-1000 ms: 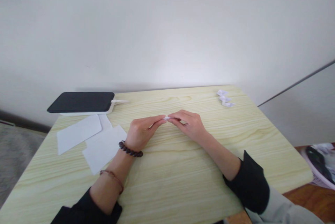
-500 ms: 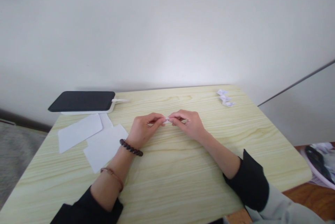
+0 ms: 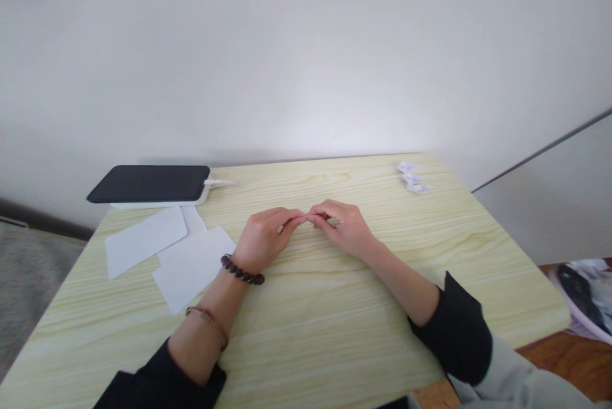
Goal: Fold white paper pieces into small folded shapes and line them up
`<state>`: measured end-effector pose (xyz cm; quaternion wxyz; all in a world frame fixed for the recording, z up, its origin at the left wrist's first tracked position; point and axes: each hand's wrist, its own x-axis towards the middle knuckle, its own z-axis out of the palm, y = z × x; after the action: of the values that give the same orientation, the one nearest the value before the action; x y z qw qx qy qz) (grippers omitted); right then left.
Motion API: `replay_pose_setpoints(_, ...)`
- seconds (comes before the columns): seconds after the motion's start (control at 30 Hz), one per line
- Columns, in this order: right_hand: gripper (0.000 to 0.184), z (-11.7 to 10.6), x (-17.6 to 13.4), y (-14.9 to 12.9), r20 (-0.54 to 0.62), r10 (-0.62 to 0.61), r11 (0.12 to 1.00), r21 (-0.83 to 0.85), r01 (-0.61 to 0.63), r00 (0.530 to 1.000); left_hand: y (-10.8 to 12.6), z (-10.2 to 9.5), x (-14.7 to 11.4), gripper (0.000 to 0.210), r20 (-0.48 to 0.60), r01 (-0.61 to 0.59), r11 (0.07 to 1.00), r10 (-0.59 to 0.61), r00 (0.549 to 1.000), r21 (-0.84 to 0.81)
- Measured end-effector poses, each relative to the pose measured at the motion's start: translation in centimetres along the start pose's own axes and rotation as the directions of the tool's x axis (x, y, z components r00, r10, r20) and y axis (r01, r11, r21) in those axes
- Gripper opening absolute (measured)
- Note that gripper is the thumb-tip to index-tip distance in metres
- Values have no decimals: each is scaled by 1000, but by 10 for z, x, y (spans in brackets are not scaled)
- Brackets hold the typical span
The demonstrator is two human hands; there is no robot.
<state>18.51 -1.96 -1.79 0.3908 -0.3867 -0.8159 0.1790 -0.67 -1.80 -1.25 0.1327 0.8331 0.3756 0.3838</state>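
My left hand (image 3: 262, 237), with dark beads round its wrist, is closed in a pinch over the middle of the table. Opposite it, my right hand (image 3: 348, 229) pinches too, and the fingertips of both meet. Between them they grip a small folded piece of white paper, now almost wholly hidden by the fingers. Left of my left hand lie flat white paper sheets (image 3: 194, 269), partly overlapping. Several small folded white paper pieces (image 3: 410, 178) sit in a short row near the back right corner.
A large phone or tablet (image 3: 150, 184) rests on a white stand at the back left, with a white cable (image 3: 220, 183) plugged in. The wooden table (image 3: 325, 332) meets a white wall behind. A pinkish basket (image 3: 581, 320) with dark and white contents stands lower right.
My left fingertips have shifted slightly right, against the right ones, and now cover the white paper that showed between them. Sheets and folded pieces lie as before.
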Motion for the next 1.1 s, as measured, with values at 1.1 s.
replay_pose_setpoints(1.1, 12, 1, -2, 3, 34, 4, 1000, -7, -3, 999, 2, 2, 0, 9, -9, -27, 997, 28, 1000, 73)
